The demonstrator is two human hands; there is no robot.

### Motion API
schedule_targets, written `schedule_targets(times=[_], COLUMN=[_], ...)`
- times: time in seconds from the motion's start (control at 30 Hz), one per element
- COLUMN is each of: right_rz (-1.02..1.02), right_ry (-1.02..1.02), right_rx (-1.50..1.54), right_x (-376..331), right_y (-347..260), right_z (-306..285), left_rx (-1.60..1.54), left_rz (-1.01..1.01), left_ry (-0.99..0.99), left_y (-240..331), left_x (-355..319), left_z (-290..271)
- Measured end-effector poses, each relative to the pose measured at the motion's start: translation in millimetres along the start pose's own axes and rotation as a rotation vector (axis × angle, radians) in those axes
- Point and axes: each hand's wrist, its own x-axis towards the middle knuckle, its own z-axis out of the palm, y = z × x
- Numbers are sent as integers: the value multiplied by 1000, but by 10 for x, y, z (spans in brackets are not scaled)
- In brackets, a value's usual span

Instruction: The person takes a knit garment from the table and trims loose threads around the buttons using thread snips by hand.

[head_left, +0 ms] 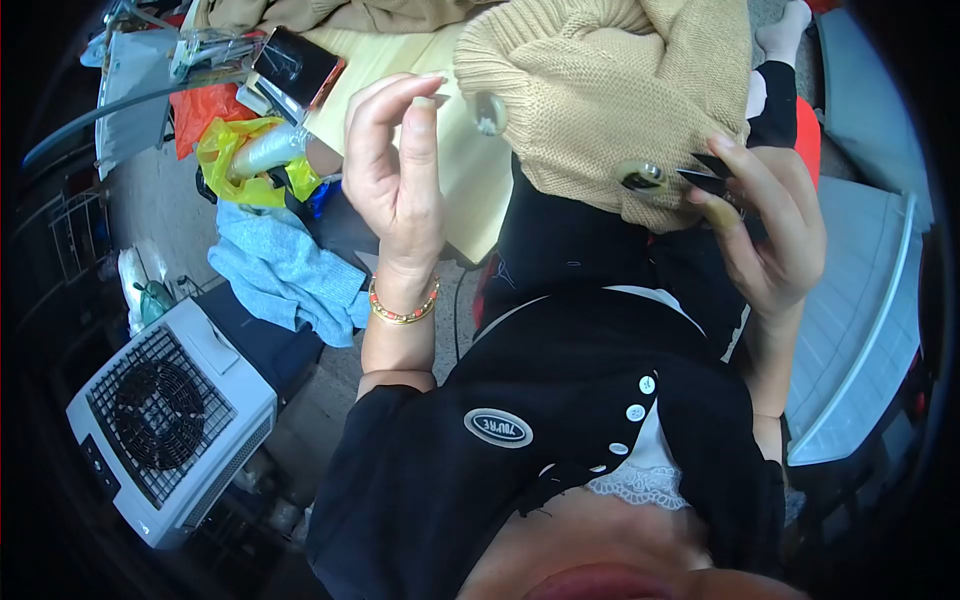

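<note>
A tan knitted garment lies over my lap and the table edge. Two shiny round pieces like buttons show on it: one near the right hand, another at its left edge. My right hand grips small dark thread snips between thumb and fingers, the blades pointing at the knit. Left of the garment, my left hand is raised, its thumb and forefinger brought close in a pinch. Whatever sits between those fingertips is too small to make out.
The pale wooden table carries a phone at the far left. Beside it are a yellow bag and a blue knit. A white fan unit stands at the lower left, a pale bin at right.
</note>
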Motion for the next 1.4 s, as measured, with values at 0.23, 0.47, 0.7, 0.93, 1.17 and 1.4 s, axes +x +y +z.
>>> schedule_targets(times=[0.23, 0.47, 0.7, 0.93, 1.17, 1.4], right_rz=[54, 11, 88, 50, -37, 380], right_ry=[28, 13, -88, -84, -238, -83], right_rx=[14, 55, -71, -10, 240, 360], right_x=[2, 102, 123, 96, 5, 80], right_y=[-32, -97, -54, -55, -153, -323], right_z=[16, 58, 86, 77, -24, -254], left_rx=[-316, -106, 383, 126, -474, -567], left_rz=[-411, -142, 218, -20, -264, -346], left_ry=[-120, -234, -188, -110, -139, -189], left_y=[21, 164, 114, 173, 505, 596], left_x=[-22, 7, 76, -10, 80, 95], left_z=[3, 40, 84, 163, 329, 454])
